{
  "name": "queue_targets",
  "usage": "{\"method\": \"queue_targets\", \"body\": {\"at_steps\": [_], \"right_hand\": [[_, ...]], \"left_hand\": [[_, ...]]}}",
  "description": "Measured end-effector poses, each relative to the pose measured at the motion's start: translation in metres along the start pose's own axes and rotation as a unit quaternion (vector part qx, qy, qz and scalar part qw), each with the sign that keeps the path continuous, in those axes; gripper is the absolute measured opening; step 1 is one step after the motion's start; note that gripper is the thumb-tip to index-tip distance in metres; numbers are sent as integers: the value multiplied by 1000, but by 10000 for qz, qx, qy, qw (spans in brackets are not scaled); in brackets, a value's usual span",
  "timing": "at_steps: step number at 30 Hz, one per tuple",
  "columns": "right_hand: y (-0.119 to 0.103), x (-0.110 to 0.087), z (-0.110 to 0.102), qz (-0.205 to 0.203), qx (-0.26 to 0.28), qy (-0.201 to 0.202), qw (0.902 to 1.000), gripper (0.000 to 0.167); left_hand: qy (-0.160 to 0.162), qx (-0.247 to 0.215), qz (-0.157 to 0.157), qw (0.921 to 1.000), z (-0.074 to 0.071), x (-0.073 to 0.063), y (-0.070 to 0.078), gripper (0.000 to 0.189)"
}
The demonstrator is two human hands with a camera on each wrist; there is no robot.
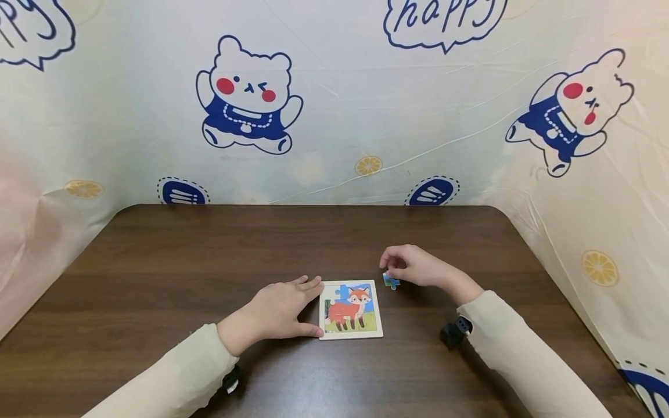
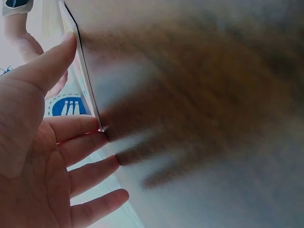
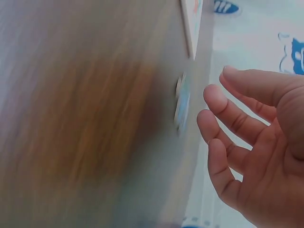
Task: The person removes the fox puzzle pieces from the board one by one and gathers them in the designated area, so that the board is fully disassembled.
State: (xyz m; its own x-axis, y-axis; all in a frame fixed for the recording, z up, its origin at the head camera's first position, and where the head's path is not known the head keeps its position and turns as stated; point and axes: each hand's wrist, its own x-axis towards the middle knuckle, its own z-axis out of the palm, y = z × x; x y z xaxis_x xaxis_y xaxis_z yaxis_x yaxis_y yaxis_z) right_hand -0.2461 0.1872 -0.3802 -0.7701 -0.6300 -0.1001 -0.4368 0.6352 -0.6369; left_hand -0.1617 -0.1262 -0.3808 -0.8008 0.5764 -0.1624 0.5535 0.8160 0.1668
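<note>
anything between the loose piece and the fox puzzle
Nothing visible: only bare tabletop lies between the loose piece and the right edge of the fox puzzle. The left hand touches the opposite edge, off that path.

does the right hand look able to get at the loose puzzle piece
Likely yes: the right hand is close to the loose puzzle piece, holding nothing, with no obstacle visible between them; the left hand is at the fox puzzle.
</note>
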Motion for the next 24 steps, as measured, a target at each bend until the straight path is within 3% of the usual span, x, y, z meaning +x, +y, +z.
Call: {"method": "queue_targets", "body": {"at_steps": [9, 16, 24], "right_hand": [[-39, 23, 25, -335, -119, -510, 9981, 13], [-54, 35, 38, -617, -282, -826, 9943, 15], [-61, 40, 42, -622, -542, -1088, 9906, 24]], "left_hand": [[41, -21, -17, 10000, 2, -1, -2, 89], [27, -20, -16, 10000, 2, 0, -1, 90], [59, 4, 64, 10000, 1, 1, -2, 89]]}}
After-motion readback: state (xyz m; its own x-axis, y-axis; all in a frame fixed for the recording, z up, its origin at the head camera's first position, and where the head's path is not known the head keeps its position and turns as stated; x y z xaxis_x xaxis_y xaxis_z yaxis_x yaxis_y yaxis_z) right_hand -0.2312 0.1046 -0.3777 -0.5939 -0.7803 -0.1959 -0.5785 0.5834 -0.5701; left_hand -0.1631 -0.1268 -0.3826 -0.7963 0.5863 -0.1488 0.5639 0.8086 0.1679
